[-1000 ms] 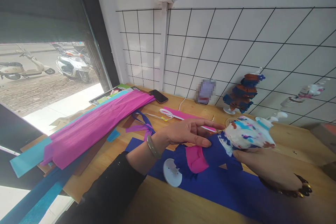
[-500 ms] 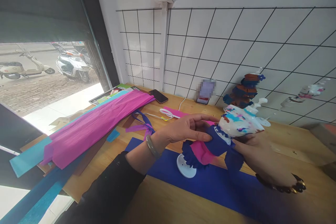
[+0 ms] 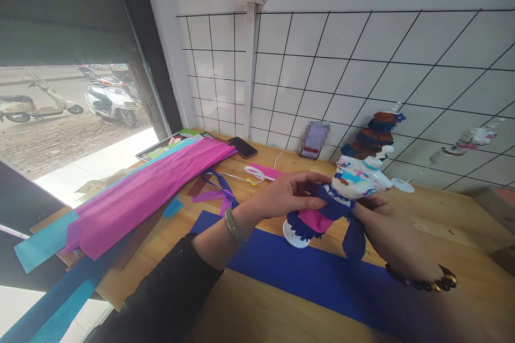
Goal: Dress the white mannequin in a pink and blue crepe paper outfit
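Tilted between my hands is a small paint-smeared white figurine [image 3: 357, 179] with a knobbed top and a round white base [image 3: 295, 237]. Ruffles of dark blue paper and a pink paper layer [image 3: 316, 221] wrap its lower part. My left hand [image 3: 295, 192] pinches the dark blue paper strip [image 3: 333, 206] against the figurine's middle, thumb in front and fingers behind. On the other side my right hand [image 3: 388, 225] is closed at the strip's far part, its fingers mostly hidden behind the figurine. A loose blue end [image 3: 354, 240] hangs below it.
A flat dark blue sheet [image 3: 289, 268] lies under the work. Pink sheets [image 3: 156, 193] and teal strips [image 3: 44, 249] are piled left. Behind are a dark phone [image 3: 242, 147], white scissors [image 3: 257, 172], a propped phone [image 3: 314, 142] and a brown-and-blue ruffled figure [image 3: 376, 136].
The figurine has tipped more upright, its top shifting left and its base moving right. My right hand has moved slightly left with it; my left hand keeps its hold.
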`<state>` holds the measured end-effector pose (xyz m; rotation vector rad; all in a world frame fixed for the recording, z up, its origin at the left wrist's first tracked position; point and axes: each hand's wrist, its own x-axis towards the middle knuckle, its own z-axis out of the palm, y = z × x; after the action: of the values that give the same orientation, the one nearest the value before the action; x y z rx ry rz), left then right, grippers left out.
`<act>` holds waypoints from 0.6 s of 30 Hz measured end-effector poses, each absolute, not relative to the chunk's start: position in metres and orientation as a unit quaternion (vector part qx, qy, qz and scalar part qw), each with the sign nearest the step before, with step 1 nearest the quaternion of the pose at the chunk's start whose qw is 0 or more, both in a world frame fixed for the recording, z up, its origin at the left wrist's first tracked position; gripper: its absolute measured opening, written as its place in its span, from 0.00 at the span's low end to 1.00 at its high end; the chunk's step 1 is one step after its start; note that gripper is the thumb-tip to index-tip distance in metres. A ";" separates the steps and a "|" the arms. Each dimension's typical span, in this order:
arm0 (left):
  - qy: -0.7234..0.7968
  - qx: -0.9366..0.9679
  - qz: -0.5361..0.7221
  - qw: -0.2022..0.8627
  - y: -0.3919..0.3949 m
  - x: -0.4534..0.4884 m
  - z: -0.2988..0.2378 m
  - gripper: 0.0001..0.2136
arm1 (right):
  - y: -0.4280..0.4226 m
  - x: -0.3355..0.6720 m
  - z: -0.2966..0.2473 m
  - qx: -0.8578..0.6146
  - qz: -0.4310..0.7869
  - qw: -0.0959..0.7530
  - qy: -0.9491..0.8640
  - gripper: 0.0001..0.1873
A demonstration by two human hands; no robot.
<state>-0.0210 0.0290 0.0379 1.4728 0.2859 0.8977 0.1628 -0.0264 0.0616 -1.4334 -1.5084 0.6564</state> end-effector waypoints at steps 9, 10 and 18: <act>0.187 0.648 0.448 0.586 0.038 -0.016 0.027 0.19 | -0.021 0.160 0.062 -0.608 0.319 0.495 -0.532 0.14; 0.188 0.647 0.447 0.588 0.038 -0.016 0.027 0.20 | -0.021 0.160 0.061 -0.607 0.321 0.492 -0.535 0.14; 0.179 0.626 0.425 0.629 0.037 -0.019 0.029 0.29 | -0.020 0.161 0.061 -0.601 0.348 0.484 -0.533 0.17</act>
<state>-0.0191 0.0368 0.0289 1.4340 0.4093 0.9728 0.1610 -0.0201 0.0613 -1.4630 -1.2990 0.8473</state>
